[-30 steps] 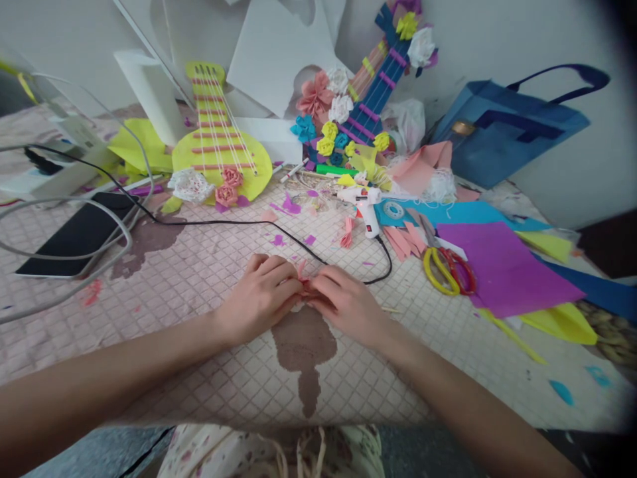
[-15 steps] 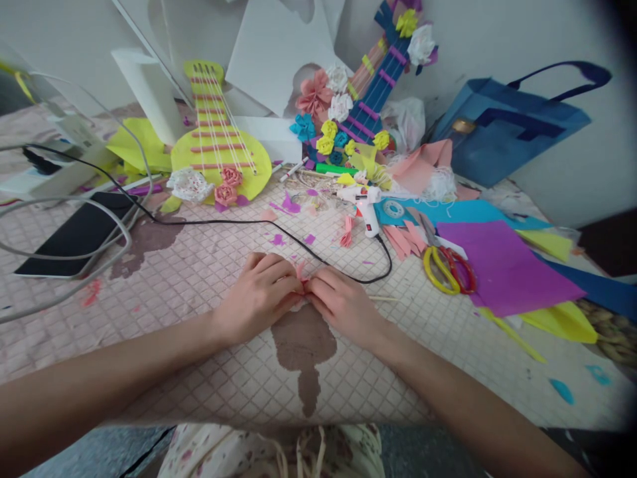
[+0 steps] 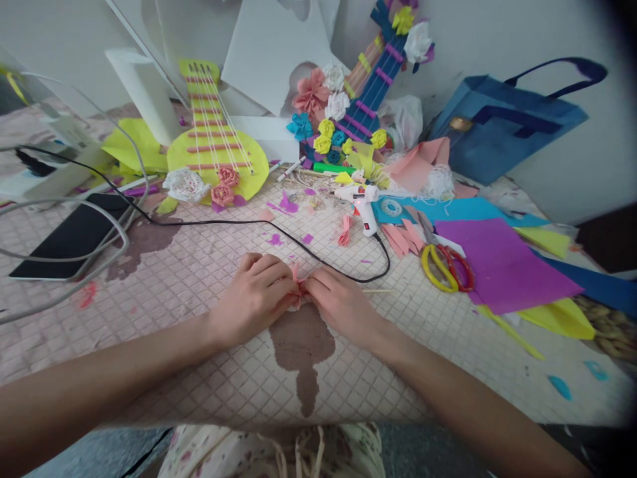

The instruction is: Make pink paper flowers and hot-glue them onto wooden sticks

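Observation:
My left hand [image 3: 259, 295] and my right hand [image 3: 341, 302] meet fingertip to fingertip on the quilted pink cloth [image 3: 199, 279]. Between them they pinch a small folded piece of pink paper [image 3: 297, 284], mostly hidden by the fingers. Both hands have their fingers curled and pressed onto it. A black cord [image 3: 308, 249] runs just beyond my knuckles to a white glue gun [image 3: 362, 202].
Behind stand a yellow paper guitar [image 3: 213, 143] and a blue flower-covered guitar [image 3: 358, 99]. To the right lie scissors with yellow and red handles [image 3: 442, 265], a purple sheet [image 3: 502, 269], pink strips [image 3: 405, 239] and a blue bag [image 3: 502, 126]. A black phone [image 3: 70, 236] and grey cables lie left.
The hands have hardly moved; the fingers have shifted slightly on the pink paper. The view has tilted a little, so the objects sit slightly higher.

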`<state>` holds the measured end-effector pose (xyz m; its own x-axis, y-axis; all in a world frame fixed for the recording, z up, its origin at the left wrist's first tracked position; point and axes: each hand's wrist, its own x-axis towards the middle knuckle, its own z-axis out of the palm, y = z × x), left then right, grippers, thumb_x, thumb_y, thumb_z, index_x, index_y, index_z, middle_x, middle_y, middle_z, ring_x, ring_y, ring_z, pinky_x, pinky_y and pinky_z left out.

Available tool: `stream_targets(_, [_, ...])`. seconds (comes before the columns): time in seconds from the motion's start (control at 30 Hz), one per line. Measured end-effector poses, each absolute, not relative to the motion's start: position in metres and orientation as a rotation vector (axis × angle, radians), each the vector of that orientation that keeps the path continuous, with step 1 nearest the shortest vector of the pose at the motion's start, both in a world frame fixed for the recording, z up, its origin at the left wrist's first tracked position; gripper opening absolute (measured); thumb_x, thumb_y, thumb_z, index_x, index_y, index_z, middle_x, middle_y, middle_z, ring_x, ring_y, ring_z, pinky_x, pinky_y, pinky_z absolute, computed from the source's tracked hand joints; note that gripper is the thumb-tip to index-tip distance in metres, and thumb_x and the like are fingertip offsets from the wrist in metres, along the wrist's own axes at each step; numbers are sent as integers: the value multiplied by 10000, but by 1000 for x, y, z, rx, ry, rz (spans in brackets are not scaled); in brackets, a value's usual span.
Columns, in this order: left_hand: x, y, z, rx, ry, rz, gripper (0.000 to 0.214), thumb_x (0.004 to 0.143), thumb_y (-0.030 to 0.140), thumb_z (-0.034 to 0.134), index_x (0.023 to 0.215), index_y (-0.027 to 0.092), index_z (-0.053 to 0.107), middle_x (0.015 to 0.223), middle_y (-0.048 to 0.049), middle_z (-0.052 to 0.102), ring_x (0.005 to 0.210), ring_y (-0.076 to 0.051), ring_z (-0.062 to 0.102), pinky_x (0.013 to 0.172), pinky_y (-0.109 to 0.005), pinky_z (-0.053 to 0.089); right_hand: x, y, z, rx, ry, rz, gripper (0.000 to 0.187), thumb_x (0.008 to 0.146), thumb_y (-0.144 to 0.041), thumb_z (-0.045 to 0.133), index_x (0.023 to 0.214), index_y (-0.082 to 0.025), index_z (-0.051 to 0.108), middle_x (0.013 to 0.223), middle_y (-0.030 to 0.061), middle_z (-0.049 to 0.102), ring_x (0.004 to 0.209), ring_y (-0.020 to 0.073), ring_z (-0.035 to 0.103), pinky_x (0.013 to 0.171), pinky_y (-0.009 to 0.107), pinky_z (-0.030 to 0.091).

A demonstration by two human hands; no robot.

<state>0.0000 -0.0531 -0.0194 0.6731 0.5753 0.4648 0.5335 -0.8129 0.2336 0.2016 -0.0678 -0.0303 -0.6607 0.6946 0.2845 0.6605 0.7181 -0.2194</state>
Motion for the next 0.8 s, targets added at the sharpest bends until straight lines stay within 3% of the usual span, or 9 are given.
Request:
stream_targets(0.33, [-2,-52,-20,2785,968,834,89,884,192,559,807,193,603,835,-16,621,824,-186,513,740,-361,367,201,-69,-34,-1059,-2461,280,153,942,-136,426,918,-155,575,895,64,586,871,192,522,784,335,472])
stream_targets(0.57, [-7,-47,-25,2842,862,849,94,906,184,529,885,215,615,906,7,638,854,-165,533,757,-341,371,198,-71,-30,-1082,-2461,365,124,935,-121,438,927,-157,557,935,68,596,909,185,531,835,335,474])
stream_targets(0.8, [-7,-45,-22,2929,849,844,90,893,175,549,844,198,620,843,-20,664,844,-187,545,766,-360,356,205,-76,-23,-1188,-2437,356,124,947,-212,453,922,-154,559,915,77,593,881,204,540,804,359,490])
